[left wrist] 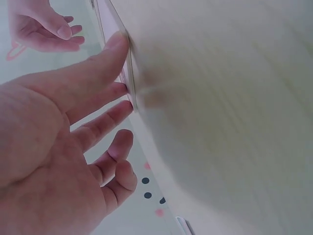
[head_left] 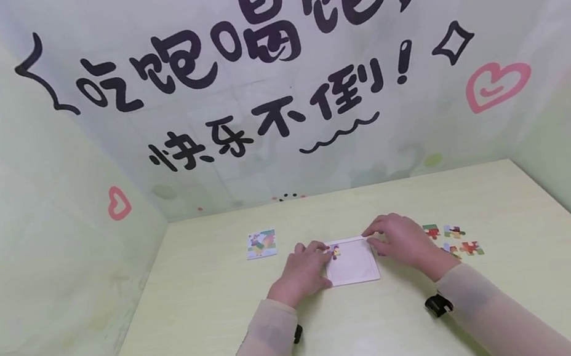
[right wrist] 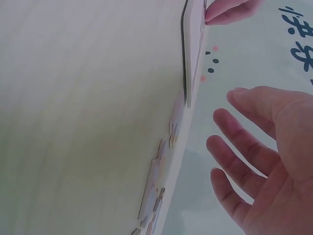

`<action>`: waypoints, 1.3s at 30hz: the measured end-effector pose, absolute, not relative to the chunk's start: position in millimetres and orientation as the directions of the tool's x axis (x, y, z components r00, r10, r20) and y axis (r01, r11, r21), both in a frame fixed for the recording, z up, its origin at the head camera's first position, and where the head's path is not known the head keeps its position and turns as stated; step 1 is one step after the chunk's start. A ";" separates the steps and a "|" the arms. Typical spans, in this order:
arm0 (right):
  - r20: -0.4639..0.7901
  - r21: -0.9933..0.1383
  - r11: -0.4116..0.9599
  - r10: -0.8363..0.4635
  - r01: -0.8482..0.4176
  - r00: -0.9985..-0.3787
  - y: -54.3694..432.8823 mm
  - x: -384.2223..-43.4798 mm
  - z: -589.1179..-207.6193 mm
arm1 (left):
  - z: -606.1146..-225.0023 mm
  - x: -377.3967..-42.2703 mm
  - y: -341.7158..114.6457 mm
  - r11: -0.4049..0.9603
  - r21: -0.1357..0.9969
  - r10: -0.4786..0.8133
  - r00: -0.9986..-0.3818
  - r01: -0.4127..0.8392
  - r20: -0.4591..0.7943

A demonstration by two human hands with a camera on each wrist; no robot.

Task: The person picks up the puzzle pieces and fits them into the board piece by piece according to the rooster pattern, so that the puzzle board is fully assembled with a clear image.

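A shallow white square puzzle tray lies on the table between my hands. One puzzle piece sits in its far left corner. My left hand holds the tray's left side, thumb by the near corner and fingers toward the far end. In the left wrist view, the left thumb and two fingertips meet the tray's edge. Over the far right corner, my right hand hovers with relaxed fingers. The right wrist view shows that hand apart from the tray, holding nothing.
Several loose puzzle pieces lie right of the tray, some partly behind my right hand and wrist. A square picture card with a colourful animal lies at the back left. Printed fabric walls stand around the pale table.
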State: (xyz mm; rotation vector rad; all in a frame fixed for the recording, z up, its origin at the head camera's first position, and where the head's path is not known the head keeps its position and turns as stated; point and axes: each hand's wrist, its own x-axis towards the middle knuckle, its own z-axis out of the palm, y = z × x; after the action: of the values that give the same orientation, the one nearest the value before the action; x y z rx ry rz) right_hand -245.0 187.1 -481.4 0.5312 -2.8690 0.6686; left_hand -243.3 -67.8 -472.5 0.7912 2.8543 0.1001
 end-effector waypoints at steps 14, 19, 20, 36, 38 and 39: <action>0.231 -0.409 0.840 -0.281 -0.355 -0.931 198.9 -246.5 -486.1 | -477.3 -248.5 -72.0 0.852 0.195 0.517 -0.841 0.486 -0.162; 0.225 -0.413 0.846 -0.265 -0.338 -0.938 205.9 -245.5 -487.0 | -474.9 -247.7 -70.7 0.849 0.208 0.520 -0.837 0.485 -0.171; 0.220 -0.411 0.847 -0.266 -0.336 -0.939 207.4 -245.6 -487.7 | -474.5 -247.5 -70.5 0.850 0.209 0.520 -0.836 0.484 -0.175; 0.147 -0.395 0.866 -0.269 -0.306 -0.952 224.7 -246.3 -480.4 | -472.1 -246.3 -68.4 0.858 0.223 0.503 -0.844 0.462 -0.184; 0.133 -0.390 0.872 -0.265 -0.297 -0.955 227.2 -246.6 -479.5 | -471.8 -246.3 -68.4 0.859 0.221 0.501 -0.845 0.461 -0.187; 0.127 -0.388 0.874 -0.265 -0.293 -0.956 228.3 -246.6 -479.1 | -471.7 -246.4 -68.4 0.860 0.220 0.501 -0.845 0.461 -0.188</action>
State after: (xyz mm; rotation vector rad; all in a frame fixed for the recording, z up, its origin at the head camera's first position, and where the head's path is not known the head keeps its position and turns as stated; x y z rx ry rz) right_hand -246.6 228.3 -479.1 0.4433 -2.9729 0.6320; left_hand -246.4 -68.4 -471.7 0.7345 2.7959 0.2435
